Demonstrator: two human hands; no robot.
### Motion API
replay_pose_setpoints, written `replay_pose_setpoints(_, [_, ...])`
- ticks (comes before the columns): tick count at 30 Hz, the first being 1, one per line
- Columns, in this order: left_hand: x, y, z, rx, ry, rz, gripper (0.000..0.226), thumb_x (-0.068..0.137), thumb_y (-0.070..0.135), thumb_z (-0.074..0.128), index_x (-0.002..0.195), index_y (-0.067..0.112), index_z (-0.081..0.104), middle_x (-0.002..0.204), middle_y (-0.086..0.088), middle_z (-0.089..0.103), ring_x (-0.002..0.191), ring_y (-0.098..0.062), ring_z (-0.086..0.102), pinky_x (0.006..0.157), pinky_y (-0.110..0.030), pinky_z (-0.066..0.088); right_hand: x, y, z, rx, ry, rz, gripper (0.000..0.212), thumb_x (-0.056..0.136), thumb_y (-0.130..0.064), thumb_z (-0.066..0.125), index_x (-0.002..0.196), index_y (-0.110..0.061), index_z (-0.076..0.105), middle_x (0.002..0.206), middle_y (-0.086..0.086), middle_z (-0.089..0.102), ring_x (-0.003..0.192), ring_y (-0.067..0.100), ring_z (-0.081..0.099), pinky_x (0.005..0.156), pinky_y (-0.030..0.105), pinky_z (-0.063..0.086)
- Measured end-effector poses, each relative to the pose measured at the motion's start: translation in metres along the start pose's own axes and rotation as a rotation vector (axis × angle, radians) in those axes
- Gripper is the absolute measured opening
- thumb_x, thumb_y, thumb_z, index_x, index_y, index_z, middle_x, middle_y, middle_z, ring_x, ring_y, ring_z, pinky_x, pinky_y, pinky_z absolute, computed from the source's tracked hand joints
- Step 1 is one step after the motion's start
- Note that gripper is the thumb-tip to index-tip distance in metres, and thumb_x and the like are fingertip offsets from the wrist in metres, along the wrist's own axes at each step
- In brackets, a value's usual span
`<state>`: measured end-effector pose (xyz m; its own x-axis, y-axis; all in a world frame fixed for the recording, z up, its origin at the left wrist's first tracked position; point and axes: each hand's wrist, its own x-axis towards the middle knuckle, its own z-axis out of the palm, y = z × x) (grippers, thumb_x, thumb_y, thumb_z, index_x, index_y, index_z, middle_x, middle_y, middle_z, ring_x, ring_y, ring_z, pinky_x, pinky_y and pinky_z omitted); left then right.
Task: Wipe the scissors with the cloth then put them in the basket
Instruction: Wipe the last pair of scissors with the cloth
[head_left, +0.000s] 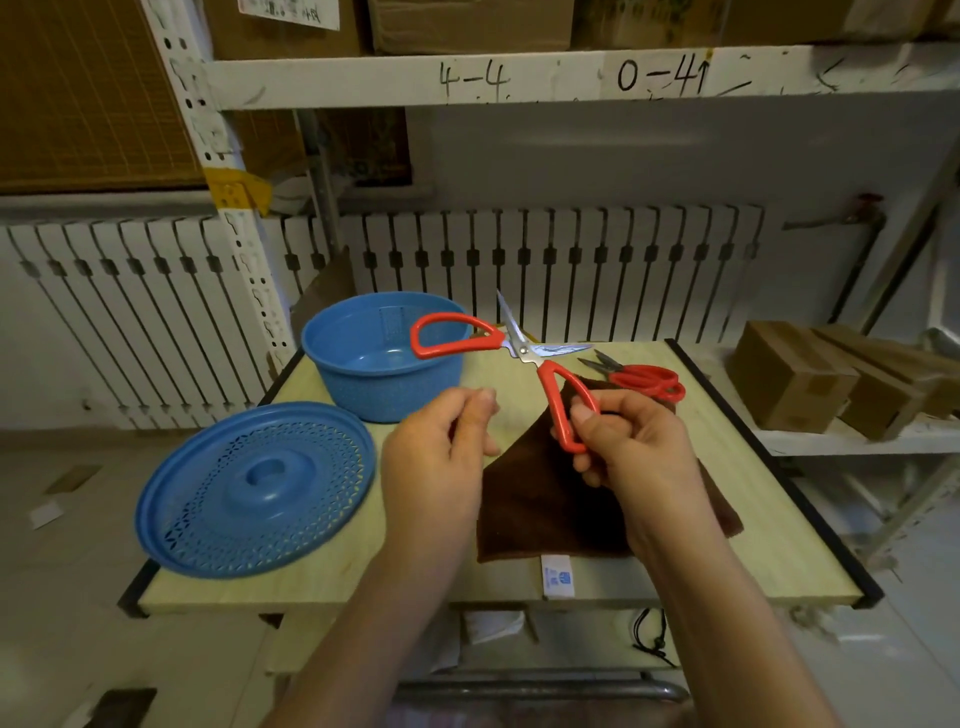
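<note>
My right hand (636, 449) grips one red handle of a large pair of scissors (525, 352) and holds them above the table. They are spread wide: the other handle reaches left over the blue basket (340, 364), and the blades point up and to the right. A brown cloth (540, 499) lies flat on the table under my right hand. My left hand (436, 457) hovers beside it with curled fingers and holds nothing that I can see. A second, smaller pair of red scissors (647, 379) lies on the table behind the cloth.
The basket's perforated blue lid (254, 488) lies at the table's front left. The wooden table (332, 577) is small with dark edges. A white radiator stands behind it, and cardboard boxes (789, 382) sit on a shelf to the right.
</note>
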<state>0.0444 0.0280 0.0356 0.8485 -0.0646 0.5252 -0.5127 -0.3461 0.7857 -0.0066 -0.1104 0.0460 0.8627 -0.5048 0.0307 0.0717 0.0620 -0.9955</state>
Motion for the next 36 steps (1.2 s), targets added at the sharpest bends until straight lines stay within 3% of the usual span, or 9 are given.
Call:
replay_pose_setpoints(4, [0.001, 0.004, 0.013, -0.328, -0.215, -0.435, 0.031, 0.101, 0.036, 0.042, 0.105, 0.020, 0.069, 0.092, 0.004, 0.072, 0.089, -0.011, 0.065, 0.078, -0.027, 0.049, -0.008, 0.008, 0.011, -0.021, -0.034, -0.022, 0.011, 0.092, -0.010, 0.060, 0.103, -0.007, 0.062, 0.070, 0.005, 0.068, 0.054, 0.012, 0.057, 0.052, 0.025, 0.047])
replay_pose_setpoints(9, [0.009, 0.010, 0.019, -0.601, -0.201, -0.589, 0.019, 0.096, 0.017, 0.055, 0.112, 0.011, 0.065, 0.103, -0.007, 0.071, 0.096, -0.019, 0.067, 0.082, -0.031, 0.056, -0.011, 0.020, 0.020, -0.050, -0.065, -0.005, 0.013, 0.089, -0.007, 0.064, 0.102, -0.004, 0.059, 0.070, 0.007, 0.069, 0.054, 0.013, 0.062, 0.051, 0.024, 0.049])
replay_pose_setpoints(14, [0.015, 0.009, 0.018, -0.611, -0.151, -0.609, 0.016, 0.091, 0.004, 0.059, 0.106, 0.010, 0.065, 0.091, -0.007, 0.071, 0.078, -0.014, 0.069, 0.068, -0.026, 0.055, -0.012, 0.019, 0.020, -0.184, -0.147, -0.038, 0.007, 0.089, -0.013, 0.065, 0.095, -0.011, 0.064, 0.071, 0.003, 0.071, 0.057, 0.010, 0.065, 0.051, 0.023, 0.051])
replay_pose_setpoints(17, [0.022, 0.005, 0.013, -0.595, -0.148, -0.602, 0.018, 0.092, 0.003, 0.059, 0.107, 0.010, 0.063, 0.087, -0.005, 0.070, 0.070, -0.011, 0.069, 0.066, -0.025, 0.056, -0.007, 0.012, 0.006, -0.381, 0.016, -0.123, 0.003, 0.090, -0.026, 0.064, 0.093, -0.024, 0.065, 0.077, -0.001, 0.067, 0.062, 0.003, 0.061, 0.057, 0.015, 0.047])
replay_pose_setpoints(21, [0.029, 0.006, 0.009, -0.532, -0.195, -0.548, 0.026, 0.092, 0.003, 0.057, 0.117, 0.012, 0.059, 0.087, -0.003, 0.067, 0.070, -0.009, 0.064, 0.059, -0.019, 0.054, 0.011, 0.001, -0.012, -0.673, 0.242, -0.280, 0.024, 0.093, -0.025, 0.060, 0.117, -0.026, 0.062, 0.109, -0.009, 0.061, 0.100, 0.004, 0.053, 0.091, 0.024, 0.046])
replay_pose_setpoints(25, [0.032, 0.010, 0.009, -0.498, -0.238, -0.481, 0.043, 0.093, -0.001, 0.055, 0.131, 0.019, 0.053, 0.084, -0.003, 0.063, 0.069, -0.007, 0.059, 0.056, -0.019, 0.046, 0.034, -0.007, -0.020, -0.987, 0.212, -0.287, 0.042, 0.096, -0.027, 0.055, 0.138, -0.022, 0.052, 0.134, 0.000, 0.054, 0.128, 0.022, 0.039, 0.105, 0.036, 0.034])
replay_pose_setpoints(29, [0.033, 0.014, 0.005, -0.503, -0.261, -0.468, 0.042, 0.093, -0.002, 0.054, 0.129, 0.021, 0.053, 0.088, -0.008, 0.062, 0.066, -0.009, 0.054, 0.055, -0.020, 0.042, 0.044, -0.017, -0.018, -1.083, 0.071, -0.155, 0.051, 0.090, -0.041, 0.062, 0.137, -0.025, 0.051, 0.128, 0.001, 0.060, 0.121, 0.024, 0.052, 0.098, 0.044, 0.048])
replay_pose_setpoints(32, [0.030, 0.016, 0.001, -0.507, -0.270, -0.462, 0.038, 0.092, -0.002, 0.055, 0.121, 0.023, 0.057, 0.088, -0.006, 0.063, 0.070, -0.012, 0.054, 0.055, -0.022, 0.042, 0.044, -0.024, -0.014, -1.170, -0.017, -0.084, 0.037, 0.088, -0.038, 0.065, 0.124, -0.030, 0.061, 0.117, -0.002, 0.064, 0.107, 0.019, 0.058, 0.085, 0.037, 0.053])
replay_pose_setpoints(36, [0.028, 0.016, -0.005, -0.489, -0.270, -0.439, 0.028, 0.092, 0.003, 0.058, 0.110, 0.022, 0.063, 0.082, -0.001, 0.064, 0.069, -0.013, 0.055, 0.052, -0.021, 0.039, 0.041, -0.026, -0.018, -0.996, 0.057, -0.149, 0.019, 0.089, -0.030, 0.066, 0.107, -0.028, 0.069, 0.100, -0.009, 0.062, 0.092, 0.010, 0.053, 0.076, 0.030, 0.046])
